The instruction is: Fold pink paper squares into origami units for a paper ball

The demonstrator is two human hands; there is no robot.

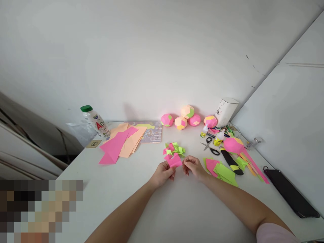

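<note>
My left hand (163, 173) pinches a small piece of pink paper (175, 160) between thumb and fingers, above the white table. Just to its right is my right hand (194, 166), its fingers curled and thumb pressed in close to the paper's edge. Whether those fingers hold anything is hidden. Right behind the held paper lies a small heap of folded green and pink paper pieces (179, 149). Flat green paper sheets (226, 173) and a pink paper sheet (212, 166) lie beside my right forearm.
Scissors (210, 147), glue bottles (218, 138) and a black-yellow cutter (231, 162) lie right. Paper balls (180, 123) line the wall by a white box (227, 111). Larger paper sheets (115, 145), a notebook (154, 132) and a white bottle (95, 121) stand left; a black phone-like slab (291, 192) lies far right.
</note>
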